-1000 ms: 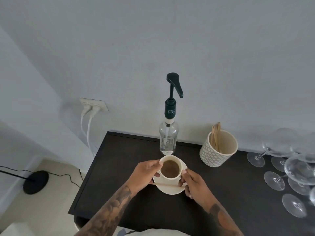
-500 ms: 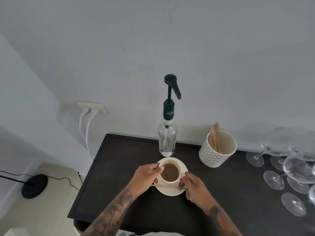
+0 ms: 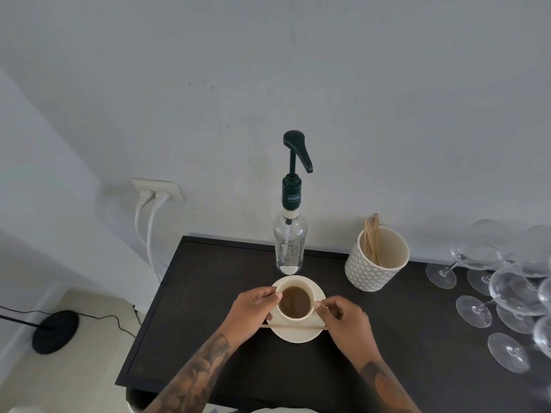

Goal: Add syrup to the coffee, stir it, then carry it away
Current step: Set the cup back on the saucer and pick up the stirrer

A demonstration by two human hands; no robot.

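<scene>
A cream ceramic coffee cup (image 3: 295, 298), round and smooth-walled, sits on a matching saucer (image 3: 298, 332) on the dark matte surface (image 3: 417, 338), directly in front of the syrup bottle (image 3: 289, 245), whose clear glass body looks nearly empty and whose dark green pump head (image 3: 297, 149) points its spout forward and down toward the cup, a placing that suits dispensing straight into it. The coffee inside is a milky brown. The left hand (image 3: 253, 312) curls against the cup's left side, its fingers (image 3: 275, 295) pressed to the rim and wall, seemingly to steady or lift it. The right hand (image 3: 344, 318) comes in from the other side, its fingers (image 3: 323, 305) pinched lightly at the cup's right wall where a handle may be, though that is hidden. A thin, flat wooden stir stick (image 3: 293, 325) lies across the near part of the saucer between the two hands, its ends under them, likely kept there so it travels with the cup. With both hands closing on cup and saucer, the carrying step looks to be next. Behind to the right stands a pale paper cup with a diamond pattern (image 3: 374, 269) holding more wooden sticks (image 3: 371, 239), and clear stemmed wine glasses (image 3: 507, 281) crowd the right edge, some tilted, worth avoiding when lifting.
</scene>
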